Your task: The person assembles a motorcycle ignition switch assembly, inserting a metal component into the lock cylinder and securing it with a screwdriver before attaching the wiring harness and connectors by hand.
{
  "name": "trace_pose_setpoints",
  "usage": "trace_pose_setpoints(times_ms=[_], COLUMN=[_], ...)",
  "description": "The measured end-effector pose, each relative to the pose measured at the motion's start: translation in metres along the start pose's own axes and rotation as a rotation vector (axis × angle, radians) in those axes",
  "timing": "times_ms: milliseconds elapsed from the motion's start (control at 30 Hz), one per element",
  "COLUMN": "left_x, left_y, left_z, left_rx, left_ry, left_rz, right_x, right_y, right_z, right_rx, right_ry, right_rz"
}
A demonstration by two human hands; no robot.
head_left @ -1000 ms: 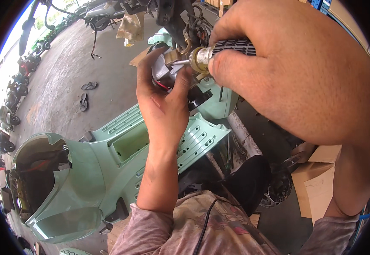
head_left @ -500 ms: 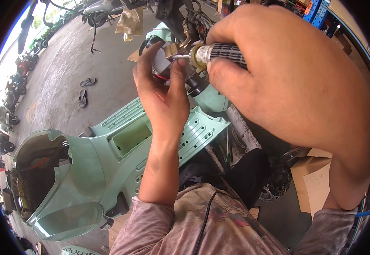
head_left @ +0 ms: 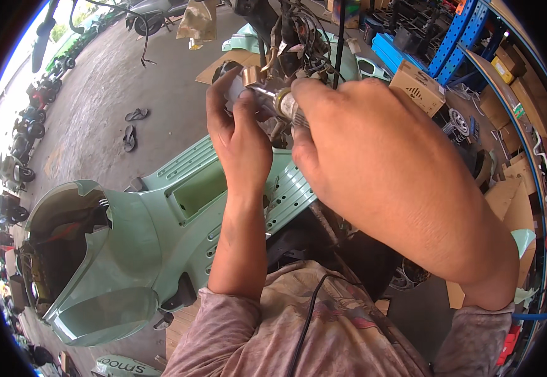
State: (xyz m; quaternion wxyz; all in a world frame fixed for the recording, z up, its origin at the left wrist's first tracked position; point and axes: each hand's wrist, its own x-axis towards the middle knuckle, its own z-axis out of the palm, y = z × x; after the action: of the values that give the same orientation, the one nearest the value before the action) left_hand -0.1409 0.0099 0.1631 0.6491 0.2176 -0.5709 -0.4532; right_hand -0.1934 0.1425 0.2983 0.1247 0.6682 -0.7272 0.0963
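Observation:
My left hand (head_left: 246,146) is raised at upper centre, its thumb and fingers closed round a small part with a light grey body (head_left: 235,93) and a brass-coloured metal piece (head_left: 251,76). From the right, my right hand (head_left: 374,147) grips a screwdriver (head_left: 286,104) with a worn whitish-yellow collar; its handle is mostly hidden in the fist. The metal shaft points left, and its tip meets the part by my left thumb. Whether the tip sits in a screw is too small to tell. Just beyond is a scooter frame with bundled wires (head_left: 292,44).
A mint-green scooter body panel (head_left: 132,235) spans the left and middle below my hands. Sandals (head_left: 129,138) lie on the concrete floor. At right stand blue shelving (head_left: 454,43), a cardboard box (head_left: 418,89) and a coil spring (head_left: 456,125). Scooters line the far left.
My right hand and the screwdriver have shifted down and left, tilting the shaft. The part has turned slightly in my left hand. The view has shifted, showing more shelving at right.

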Motion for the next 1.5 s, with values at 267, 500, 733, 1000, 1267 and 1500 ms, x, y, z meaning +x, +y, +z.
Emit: trace_pose_setpoints(times_ms=[267, 500, 733, 1000, 1267, 1500], left_x=[0.003, 0.004, 0.007, 0.006, 0.008, 0.008], left_y=[0.002, 0.002, 0.001, -0.001, -0.003, 0.0], left_z=[0.006, 0.008, 0.007, 0.007, 0.002, 0.005], left_rx=[-0.094, -0.115, -0.199, -0.328, -0.318, -0.284], left_ry=[-0.041, -0.024, -0.025, -0.038, -0.067, -0.065], left_rz=[-0.207, -0.258, -0.291, -0.34, -0.355, -0.287], right_x=[-0.01, -0.016, -0.017, -0.02, -0.02, -0.02], right_y=[0.022, 0.027, 0.028, 0.028, 0.029, 0.032], right_z=[0.022, 0.028, 0.027, 0.034, 0.037, 0.04], right_rx=[0.13, 0.167, 0.193, 0.178, 0.165, 0.129], right_ry=[0.099, 0.116, 0.117, 0.113, 0.116, 0.07], right_rz=[0.023, 0.013, 0.017, 0.044, 0.022, -0.013])
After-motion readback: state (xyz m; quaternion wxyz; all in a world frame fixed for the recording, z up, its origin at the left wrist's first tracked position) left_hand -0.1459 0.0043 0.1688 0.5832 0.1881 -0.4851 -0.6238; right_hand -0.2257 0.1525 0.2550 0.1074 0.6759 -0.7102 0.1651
